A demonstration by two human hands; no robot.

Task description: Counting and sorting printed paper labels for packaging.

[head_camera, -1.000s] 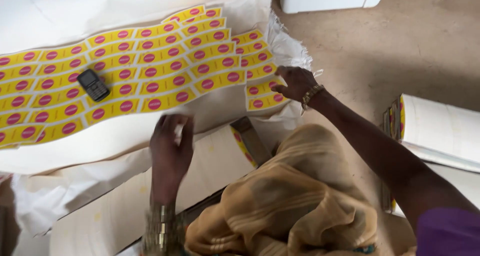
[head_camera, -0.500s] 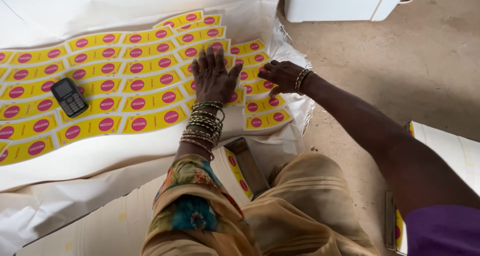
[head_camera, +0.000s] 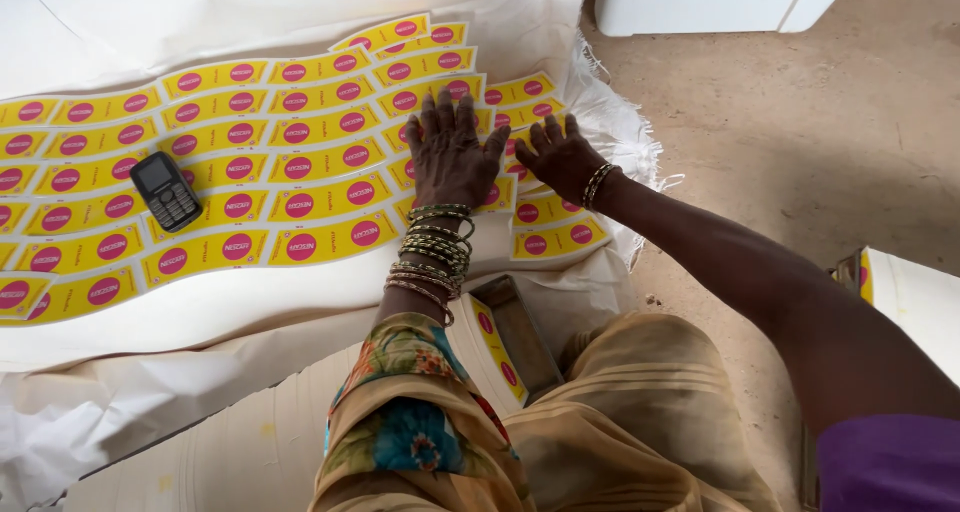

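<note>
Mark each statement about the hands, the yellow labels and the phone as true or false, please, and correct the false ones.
1. Both hands lie flat, fingers spread, on the yellow labels. True: left hand, right hand.
2. The black phone is held in the left hand. False: it lies on the labels, apart from both hands.
3. The left wrist carries many bangles. True.
4. The labels lie directly on the bare floor. False: they lie on a white sheet.
5. The labels show blue squares. False: they show pink-red round marks.
</note>
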